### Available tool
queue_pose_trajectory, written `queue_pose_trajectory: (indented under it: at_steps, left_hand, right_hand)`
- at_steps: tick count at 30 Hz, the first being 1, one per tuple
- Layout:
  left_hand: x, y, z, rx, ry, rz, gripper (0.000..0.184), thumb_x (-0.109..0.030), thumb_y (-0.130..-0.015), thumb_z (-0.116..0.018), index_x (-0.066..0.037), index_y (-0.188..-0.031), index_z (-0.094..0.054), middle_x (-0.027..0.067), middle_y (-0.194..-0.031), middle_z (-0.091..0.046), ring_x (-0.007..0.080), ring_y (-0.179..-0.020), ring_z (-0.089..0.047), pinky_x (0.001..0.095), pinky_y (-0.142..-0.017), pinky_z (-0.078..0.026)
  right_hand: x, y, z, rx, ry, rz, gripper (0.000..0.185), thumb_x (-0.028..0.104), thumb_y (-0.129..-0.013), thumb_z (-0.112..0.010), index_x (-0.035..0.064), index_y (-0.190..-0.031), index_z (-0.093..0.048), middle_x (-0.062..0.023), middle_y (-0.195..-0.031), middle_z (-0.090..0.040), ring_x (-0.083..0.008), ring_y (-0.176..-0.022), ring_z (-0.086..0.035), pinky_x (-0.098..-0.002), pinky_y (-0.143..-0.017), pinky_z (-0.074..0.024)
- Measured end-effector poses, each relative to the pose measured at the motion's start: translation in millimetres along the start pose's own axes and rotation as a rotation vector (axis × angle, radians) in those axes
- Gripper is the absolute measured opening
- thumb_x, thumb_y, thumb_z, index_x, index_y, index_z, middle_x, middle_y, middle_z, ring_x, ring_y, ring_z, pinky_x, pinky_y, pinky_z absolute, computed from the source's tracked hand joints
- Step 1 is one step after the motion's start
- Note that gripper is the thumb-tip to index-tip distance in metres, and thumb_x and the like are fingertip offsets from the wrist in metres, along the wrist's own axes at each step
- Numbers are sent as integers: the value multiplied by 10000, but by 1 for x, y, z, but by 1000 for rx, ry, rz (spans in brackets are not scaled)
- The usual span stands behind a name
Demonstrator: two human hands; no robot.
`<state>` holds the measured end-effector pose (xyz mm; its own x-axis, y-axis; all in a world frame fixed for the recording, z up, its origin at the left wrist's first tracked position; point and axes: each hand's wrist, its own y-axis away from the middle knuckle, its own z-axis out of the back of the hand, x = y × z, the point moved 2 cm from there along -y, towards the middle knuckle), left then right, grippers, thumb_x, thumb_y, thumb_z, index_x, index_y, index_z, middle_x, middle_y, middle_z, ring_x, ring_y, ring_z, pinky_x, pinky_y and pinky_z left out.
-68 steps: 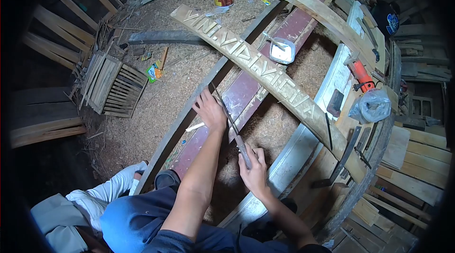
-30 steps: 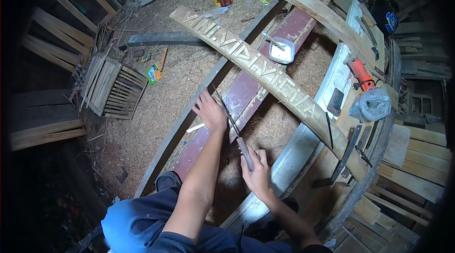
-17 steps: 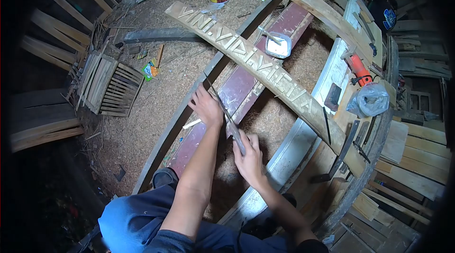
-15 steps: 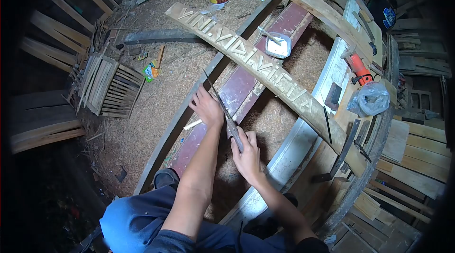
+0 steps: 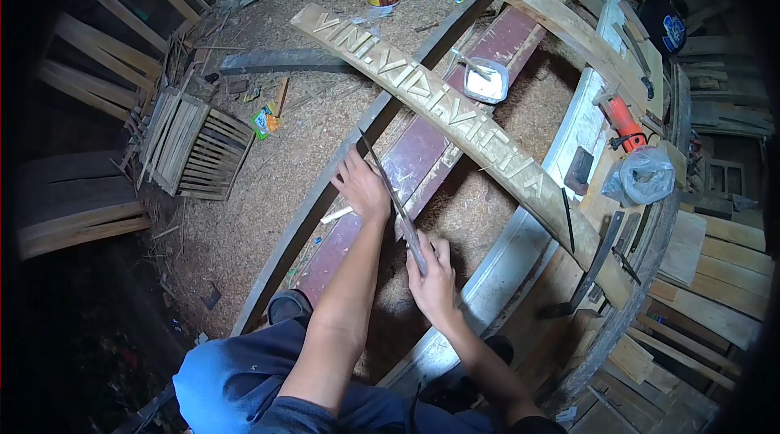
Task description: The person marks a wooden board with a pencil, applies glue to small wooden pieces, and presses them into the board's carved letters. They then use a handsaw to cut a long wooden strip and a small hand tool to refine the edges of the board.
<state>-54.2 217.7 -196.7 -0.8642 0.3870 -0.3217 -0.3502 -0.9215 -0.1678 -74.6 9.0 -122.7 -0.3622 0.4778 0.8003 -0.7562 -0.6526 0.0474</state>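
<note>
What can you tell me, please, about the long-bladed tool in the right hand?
The long-bladed tool has a dark, metallic-looking blade that appears narrow from here, and a dull greyish-brown handle. The right hand grips the handle. The blade slants forward and left over the maroon board, past the left hand; whether it touches either is unclear. Any teeth are too small to make out.

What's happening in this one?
A person works bare-handed: the right hand grips a long thin-bladed tool, probably a handsaw, its blade running past the left hand. The left hand is down by the red plank; what it presses on is mostly hidden. Ahead, a board with raised letters lies across the plank, with a tub of white stuff beyond.
</note>
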Motion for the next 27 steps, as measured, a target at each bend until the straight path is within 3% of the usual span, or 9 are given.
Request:
queue_pose_trajectory:
  at_steps: [11, 14, 20, 23, 27]
  left_hand:
    - [0, 4, -1, -34, -16, -32, 477, -150, -962, -602, -50, -1422, -527, 130, -1287, -652, 299, -1267, -561, 483, -1086, -352]
    - [-1, 2, 2, 28, -6, 80, 495, -138, -951, -617, -51, -1429, -523, 123, -1298, -651, 300, -1268, -559, 482, -1095, -349]
    - [-2, 4, 1, 21, -27, 5, 523, -117, -939, -627, -47, -1444, -508, 130, -1311, -648, 302, -1261, -558, 483, -1096, -348]
    - [2, 1, -2, 8, 42, 18, 660, -79, -852, -689, -14, -1472, -472, 133, -1311, -619, 306, -1272, -525, 483, -1132, -317]
    - [1, -1, 1, -10, 52, -16, 698, -70, -836, -706, -13, -1485, -455, 140, -1309, -615, 310, -1282, -516, 484, -1136, -314]
  right_hand:
    - [0, -4, 0, 23, -12, -23, 464, 166, -997, -658, 62, -1434, -544, -224, -1131, -554, -480, -913, -670, -528, -731, -560]
    - [-6, 4, 2, 60, -14, -55, 489, 163, -996, -656, 51, -1453, -526, -230, -1138, -553, -483, -919, -669, -525, -742, -561]
    - [4, -9, 8, 40, -58, -35, 413, 145, -994, -657, 46, -1388, -581, -227, -1122, -563, -460, -873, -684, -527, -725, -557]
    - [-1, -7, 4, 23, -49, -33, 426, 151, -989, -669, 59, -1395, -579, -218, -1105, -568, -455, -870, -683, -527, -725, -557]
    - [-3, 4, 14, -1, -8, 15, 429, 153, -990, -668, 67, -1400, -576, -205, -1083, -563, -442, -883, -681, -522, -718, -556]
